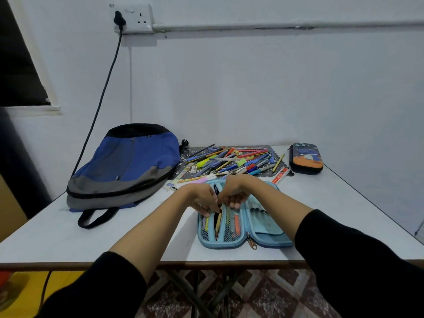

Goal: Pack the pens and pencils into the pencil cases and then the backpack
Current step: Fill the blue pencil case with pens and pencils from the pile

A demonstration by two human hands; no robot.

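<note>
A light blue pencil case (263, 230) lies open on the white table near the front edge, with several pens and pencils in its mesh pockets. My left hand (202, 199) and my right hand (232, 196) meet over its left half, fingers curled at the middle divider around a dark pen; which hand holds it I cannot tell. A pile of pens and pencils (231, 160) lies on a dark mat behind the case. A blue and grey backpack (124, 167) lies flat at the left, zipped. A second, dark pencil case (305, 158) sits shut at the far right.
A red and white ruler (280, 175) lies beside the pile. A black cable (101, 102) runs from the wall socket down behind the backpack. The wall stands right behind the table. The table's right edge runs diagonally past the dark case.
</note>
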